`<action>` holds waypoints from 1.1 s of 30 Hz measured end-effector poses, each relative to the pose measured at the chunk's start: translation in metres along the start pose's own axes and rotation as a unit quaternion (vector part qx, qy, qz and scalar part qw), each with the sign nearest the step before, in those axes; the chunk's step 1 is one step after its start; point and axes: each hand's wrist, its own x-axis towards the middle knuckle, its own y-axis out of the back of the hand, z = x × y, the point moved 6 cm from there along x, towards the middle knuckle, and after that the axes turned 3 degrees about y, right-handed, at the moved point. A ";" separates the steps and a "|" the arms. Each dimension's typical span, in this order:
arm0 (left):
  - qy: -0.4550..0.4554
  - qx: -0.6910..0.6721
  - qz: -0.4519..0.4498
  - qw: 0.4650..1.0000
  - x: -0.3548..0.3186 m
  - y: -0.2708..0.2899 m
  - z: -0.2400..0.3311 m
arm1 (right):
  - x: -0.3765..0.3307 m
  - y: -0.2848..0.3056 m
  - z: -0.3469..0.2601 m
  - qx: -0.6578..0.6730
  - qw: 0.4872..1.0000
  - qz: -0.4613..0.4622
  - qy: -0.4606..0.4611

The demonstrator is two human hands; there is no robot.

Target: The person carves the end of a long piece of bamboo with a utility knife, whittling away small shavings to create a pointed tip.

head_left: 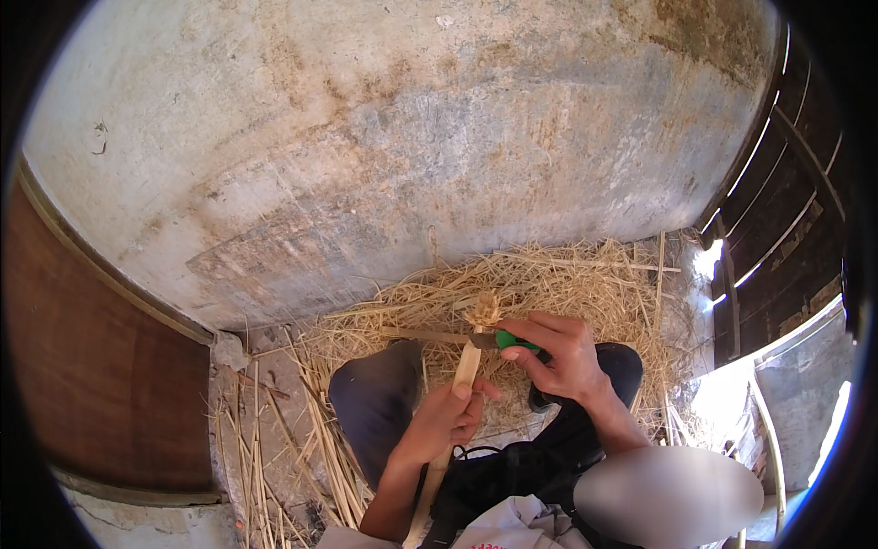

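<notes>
My left hand [444, 421] is closed around a long pale strip of split bamboo or wood [467, 368], which slants up from my lap. Curled shavings [482, 311] bunch at its far end. In my right hand [569, 355] is a knife [515, 342] with a green handle, fingers wrapped around it. Its long blade points left and crosses the strip just below the curls, seemingly touching it. How deep the edge bites I cannot tell.
A heap of thin shavings [567, 284] covers the floor against the stained wall [412, 165]. Several long pale strips [320, 430] lie to my left, near a brown panel [101, 348]. My knees [373, 403] are bent on either side of the work. Dark slats [777, 210] stand at right.
</notes>
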 end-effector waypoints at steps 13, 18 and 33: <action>-0.129 0.327 0.184 0.918 -0.014 -0.006 0.025 | 0.005 0.006 -0.012 -0.088 0.996 0.023 -0.014; -0.144 0.345 0.196 0.906 -0.014 -0.011 0.020 | 0.003 -0.001 -0.002 -0.083 0.995 0.050 -0.022; 0.042 -0.019 0.036 0.998 -0.004 0.006 0.002 | -0.004 -0.054 0.053 0.432 0.854 -0.106 -0.270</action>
